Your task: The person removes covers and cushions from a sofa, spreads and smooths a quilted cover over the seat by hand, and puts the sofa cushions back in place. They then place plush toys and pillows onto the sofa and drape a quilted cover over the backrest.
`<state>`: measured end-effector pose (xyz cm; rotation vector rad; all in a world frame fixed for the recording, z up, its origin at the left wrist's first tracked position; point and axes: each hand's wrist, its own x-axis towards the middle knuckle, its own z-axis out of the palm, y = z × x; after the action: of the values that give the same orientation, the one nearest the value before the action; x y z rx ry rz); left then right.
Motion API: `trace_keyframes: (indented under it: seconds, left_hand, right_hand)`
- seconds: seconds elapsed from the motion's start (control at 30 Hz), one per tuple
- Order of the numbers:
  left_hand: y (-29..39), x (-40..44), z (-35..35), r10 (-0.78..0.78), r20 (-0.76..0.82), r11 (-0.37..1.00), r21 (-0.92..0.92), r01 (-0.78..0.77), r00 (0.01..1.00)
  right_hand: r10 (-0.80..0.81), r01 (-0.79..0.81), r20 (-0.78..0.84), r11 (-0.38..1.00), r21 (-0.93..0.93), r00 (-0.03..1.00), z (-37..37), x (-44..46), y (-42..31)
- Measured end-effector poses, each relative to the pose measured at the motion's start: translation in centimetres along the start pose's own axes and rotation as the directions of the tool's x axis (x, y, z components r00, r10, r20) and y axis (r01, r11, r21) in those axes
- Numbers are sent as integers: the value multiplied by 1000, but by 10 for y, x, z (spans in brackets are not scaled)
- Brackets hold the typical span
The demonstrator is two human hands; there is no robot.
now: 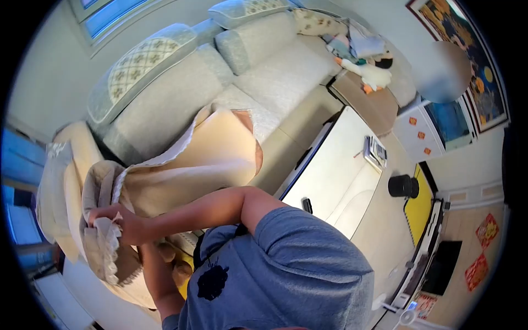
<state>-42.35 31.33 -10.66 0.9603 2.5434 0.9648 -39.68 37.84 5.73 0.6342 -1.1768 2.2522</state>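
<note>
A large beige sofa cover (192, 159) with a white lace edge is draped over the near end of the sofa (269, 71), its folds bunched at the left. My right hand (124, 223) is closed on a gathered part of the cover by the lace trim. My left forearm (159, 275) reaches up from below toward the same bunched cloth. Behind the right wrist and the folds, my left hand is hidden, so its fingers do not show.
A white-topped coffee table (330, 159) carries a small black object (307, 205) and notebooks (375, 152). A black cylindrical container (403, 186) stands beyond it. A plush goose (368, 74) and clothes lie at the sofa's far end. Cushions (146, 66) line the backrest.
</note>
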Motion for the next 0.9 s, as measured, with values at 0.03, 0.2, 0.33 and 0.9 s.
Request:
trace_keyframes:
  seconds: [0.03, 0.2, 0.33, 0.9]
  left_hand:
    - [-7, 1, -5, -19, -20, 1000, 1, 19, 1000]
    - [-25, 9, -24, -80, -125, 997, -12, 79, 989]
    - [-41, 21, -44, -122, -259, 992, -37, 117, 958]
    - [-105, -146, -256, -377, -856, 841, -155, 519, 355]
  right_hand:
    - [69, -67, 47, 997, -40, 997, -9, -3, 4]
    - [-64, 74, 60, 980, -185, 996, -47, 2, -20]
    - [-121, 80, -118, 948, -309, 986, -93, 1, -23]
    - [888, -890, -77, 447, -93, 454, -175, -89, 87]
